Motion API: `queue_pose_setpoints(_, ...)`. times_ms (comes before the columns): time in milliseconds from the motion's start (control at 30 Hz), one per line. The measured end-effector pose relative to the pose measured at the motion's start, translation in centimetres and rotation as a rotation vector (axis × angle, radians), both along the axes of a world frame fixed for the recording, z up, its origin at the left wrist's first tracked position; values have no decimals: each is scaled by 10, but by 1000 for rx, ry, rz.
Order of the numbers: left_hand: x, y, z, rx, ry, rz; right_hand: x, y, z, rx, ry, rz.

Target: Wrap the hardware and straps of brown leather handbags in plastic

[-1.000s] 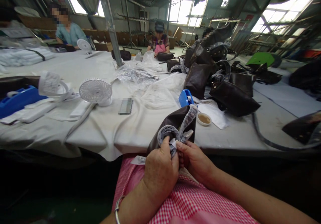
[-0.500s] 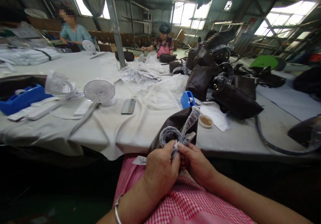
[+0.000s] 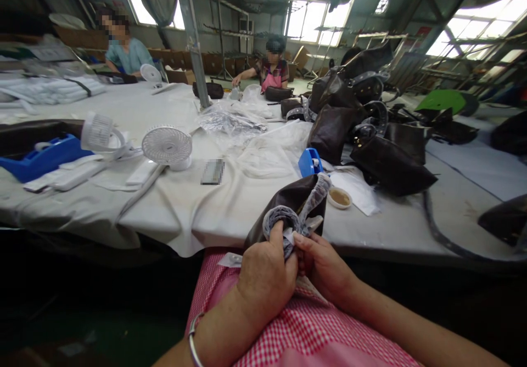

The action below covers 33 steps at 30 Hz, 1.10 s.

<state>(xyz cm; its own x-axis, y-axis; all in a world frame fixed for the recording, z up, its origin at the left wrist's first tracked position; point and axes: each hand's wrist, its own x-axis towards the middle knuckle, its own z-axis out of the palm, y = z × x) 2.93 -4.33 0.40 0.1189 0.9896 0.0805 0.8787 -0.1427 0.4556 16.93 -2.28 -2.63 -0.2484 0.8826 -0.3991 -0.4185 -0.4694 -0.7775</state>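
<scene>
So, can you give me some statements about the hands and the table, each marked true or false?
1. The left hand and the right hand both grip the wrapped strap of a dark brown bag. True.
2. The small dish on the table is empty. False: it holds something brown.
3. A white fan stands on the table, to the left of the bag. True.
4. The left wrist is bare. False: it wears a metal bangle.
</scene>
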Motion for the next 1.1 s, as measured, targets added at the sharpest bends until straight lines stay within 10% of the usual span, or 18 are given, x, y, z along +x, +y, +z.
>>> queue_pose_setpoints(333,-28,14,14,-129,-413,-34,16,3,8,293,-238,117)
queue_pose_setpoints(567,-22,13,9,300,49,75,23,11,12,308,-409,-9)
queue_pose_setpoints(800,-4,32,16,109,-77,-88,35,11,17,654,-449,128)
queue_pose_setpoints(1100,-3,58,31,-121,-311,-70,80,34,-36,466,-744,-331)
